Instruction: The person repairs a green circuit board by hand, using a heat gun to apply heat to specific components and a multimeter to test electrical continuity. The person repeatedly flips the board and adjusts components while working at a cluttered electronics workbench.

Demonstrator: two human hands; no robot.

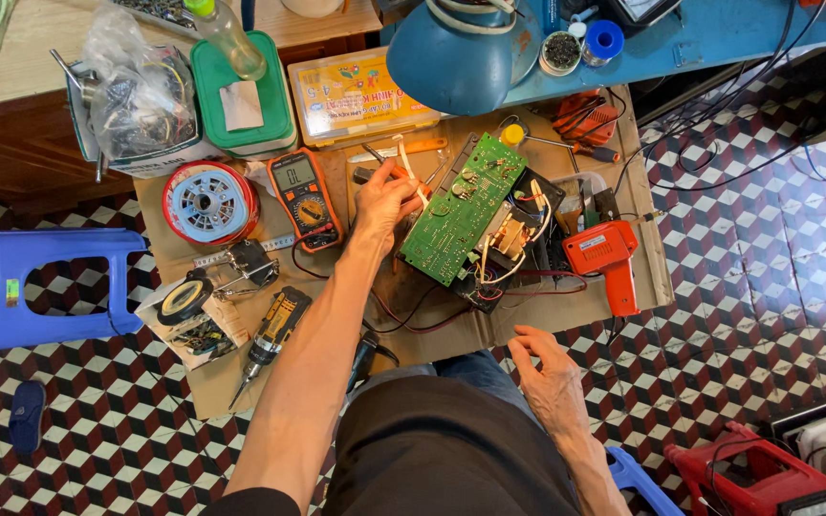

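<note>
The green circuit board (461,222) lies tilted on a dark chassis mid-cardboard. The left hand (382,203) just beside it pinches thin pale tweezers (407,170), seemingly probing the board; steadying comes next. The right hand (549,378) rests open, empty, near the orange soldering gun (608,260).

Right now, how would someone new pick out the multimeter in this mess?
Start at the cardboard sheet on the tiled floor. Near its upper left, just right of the red wire spool and left of the left hand, lies the multimeter. It alone has an orange case, a grey display on top and a round dial below.
</note>
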